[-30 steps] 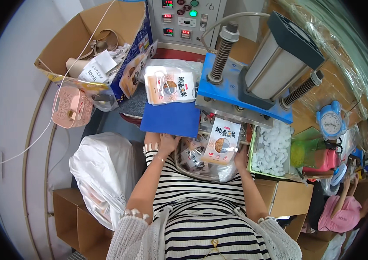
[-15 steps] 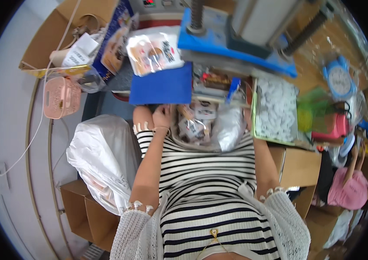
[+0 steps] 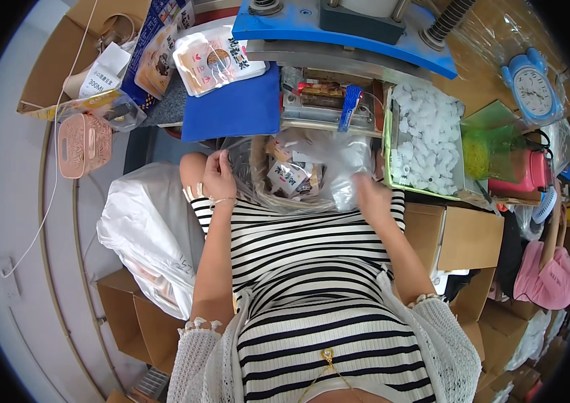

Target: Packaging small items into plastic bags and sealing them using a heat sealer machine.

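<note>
On my lap sits a basket (image 3: 258,176) lined with clear film, with several small printed packets (image 3: 287,176) inside. A clear plastic bag (image 3: 351,164) lies across its right half, smeared by motion at one part. My left hand (image 3: 219,176) is at the basket's left side, fingertips pinched together beside loose clear film; what they hold, if anything, I cannot make out. My right hand (image 3: 373,199) is at the right side, beside the clear bag. Motion blurs its fingers, so its grip is unclear.
Beyond the basket stands a press with a blue plate (image 3: 338,37). A green-rimmed tray (image 3: 426,144) of small white pieces is at right, near a blue clock (image 3: 532,87). Printed pouches (image 3: 214,59) rest by a blue pad (image 3: 231,104). At left is a white bag (image 3: 150,235).
My right hand has come up from behind the tray's edge to the clear bag. My left hand has shifted left and pinched its fingers. The view has shifted.
</note>
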`<action>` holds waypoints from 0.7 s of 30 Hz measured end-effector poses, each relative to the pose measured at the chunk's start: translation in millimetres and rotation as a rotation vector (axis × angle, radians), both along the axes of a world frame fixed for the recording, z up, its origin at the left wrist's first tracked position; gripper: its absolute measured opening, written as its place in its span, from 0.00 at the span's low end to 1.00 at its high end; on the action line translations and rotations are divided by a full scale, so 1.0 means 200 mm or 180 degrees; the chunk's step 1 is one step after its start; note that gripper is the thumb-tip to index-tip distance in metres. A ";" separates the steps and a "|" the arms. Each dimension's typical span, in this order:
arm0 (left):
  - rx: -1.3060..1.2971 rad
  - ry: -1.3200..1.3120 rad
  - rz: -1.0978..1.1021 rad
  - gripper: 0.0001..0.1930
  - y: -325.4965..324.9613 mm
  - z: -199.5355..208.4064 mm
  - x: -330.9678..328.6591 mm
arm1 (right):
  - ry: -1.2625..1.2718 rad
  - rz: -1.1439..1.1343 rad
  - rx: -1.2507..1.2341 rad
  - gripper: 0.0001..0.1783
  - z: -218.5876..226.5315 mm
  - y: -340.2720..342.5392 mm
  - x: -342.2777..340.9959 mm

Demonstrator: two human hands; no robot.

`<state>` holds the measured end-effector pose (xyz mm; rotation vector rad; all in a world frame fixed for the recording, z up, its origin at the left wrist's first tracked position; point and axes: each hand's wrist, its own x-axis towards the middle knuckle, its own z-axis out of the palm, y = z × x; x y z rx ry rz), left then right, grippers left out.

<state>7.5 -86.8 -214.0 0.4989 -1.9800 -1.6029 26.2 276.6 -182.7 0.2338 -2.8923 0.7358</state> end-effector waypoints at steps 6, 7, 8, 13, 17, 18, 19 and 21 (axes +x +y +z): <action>-0.0359 -0.0518 -0.0183 0.09 0.05 0.06 0.18 | -0.1456 0.0268 0.1292 0.13 0.23 0.00 0.12; -0.0631 -0.0495 -0.0122 0.07 0.10 0.08 0.20 | -0.1184 0.0578 0.1462 0.13 0.24 -0.01 0.16; -0.0630 -0.0483 -0.0132 0.07 0.14 0.13 0.22 | -0.0891 0.0892 0.1634 0.13 0.27 -0.03 0.20; -0.2766 -0.0454 -0.1453 0.02 0.38 0.28 0.42 | 0.0978 0.2604 -0.0042 0.07 0.55 -0.35 0.07; -0.2602 -0.0531 -0.1763 0.02 0.56 0.37 0.48 | -0.3284 0.1903 -0.3413 0.06 0.22 -0.50 -0.13; -0.2620 -0.0360 -0.1653 0.02 0.51 0.37 0.48 | -0.2950 0.1706 -0.3227 0.10 0.17 -0.55 -0.20; -0.2628 -0.0352 -0.1658 0.02 0.48 0.40 0.47 | -0.2611 0.1484 -0.3034 0.16 0.14 -0.57 -0.24; -0.2736 -0.0116 -0.1178 0.02 0.42 0.45 0.44 | -0.2151 0.2037 -0.3015 0.21 0.10 -0.58 -0.21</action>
